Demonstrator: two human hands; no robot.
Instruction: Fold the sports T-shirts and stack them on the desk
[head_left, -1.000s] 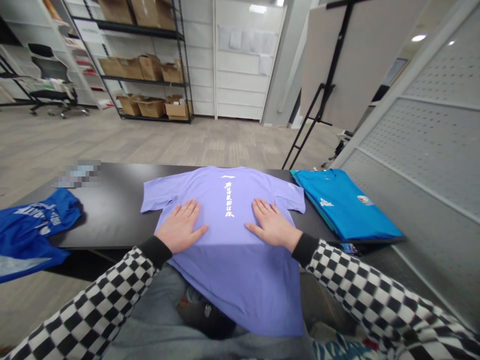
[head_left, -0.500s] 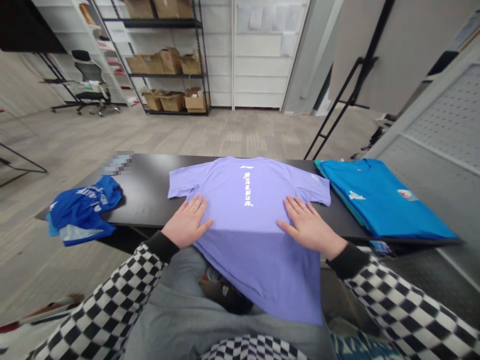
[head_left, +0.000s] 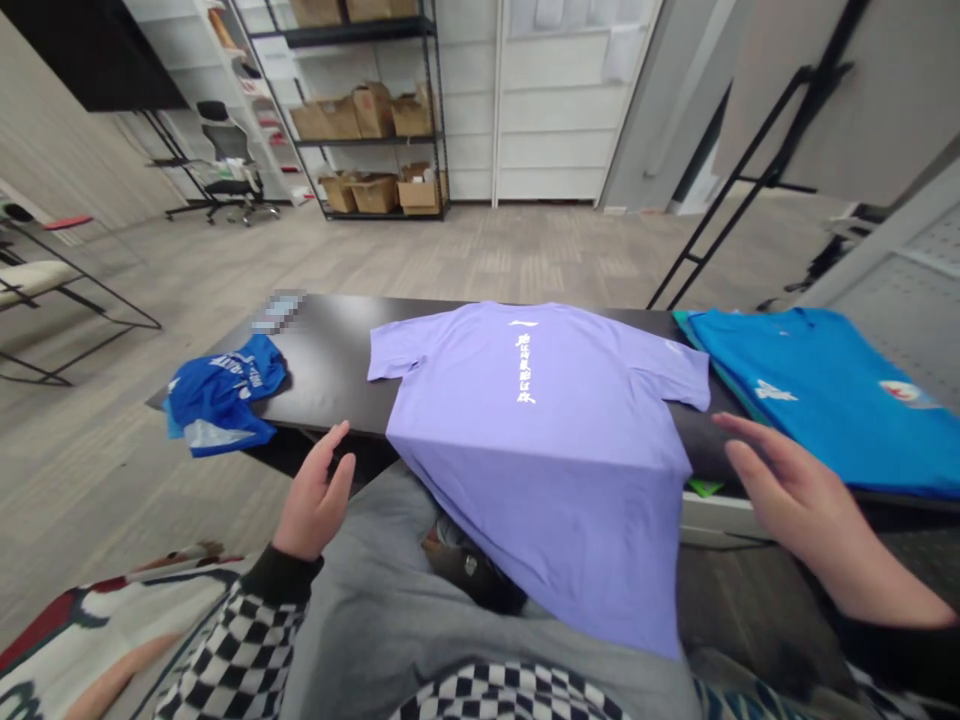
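A lavender T-shirt (head_left: 487, 410) lies spread with its white-lettered side up on the black table (head_left: 330, 350). Its collar points to the far edge, and the lower part hangs over the near edge toward my lap. My left hand (head_left: 313, 500) is lifted off to the left of the shirt, thumb and fingers apart, holding nothing. On the other side my right hand (head_left: 795, 500) is raised in the air beyond the shirt's right edge, also empty, with thumb and fingers parted. It is nearest to the blue folded T-shirts (head_left: 847, 400).
A crumpled blue jersey (head_left: 225, 390) hangs partly over the table's left end, with a blurred flat item (head_left: 279, 312) behind it. Across the floor stand a shelf rack with cardboard boxes (head_left: 375, 193) and an office chair (head_left: 229, 165). A black-framed stand (head_left: 739, 220) is at the right.
Both hands have come off the lavender shirt and moved apart, left hand to the left and down, right hand to the right. The shirt stays spread; the view has turned slightly left.
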